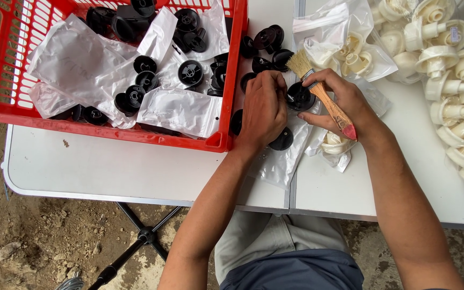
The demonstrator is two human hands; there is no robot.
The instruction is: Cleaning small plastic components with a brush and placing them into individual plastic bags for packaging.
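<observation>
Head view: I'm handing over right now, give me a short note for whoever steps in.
Left hand: closed on a black round part that it mostly hides, over the white table.
Right hand: grip on a wooden-handled brush, bristles up beside the left hand's part.
Black parts: loose behind the hands; more lie among clear bags in the red crate.
Cream parts: piled at the right.
Done or left: cannot tell which black parts have been brushed.
</observation>
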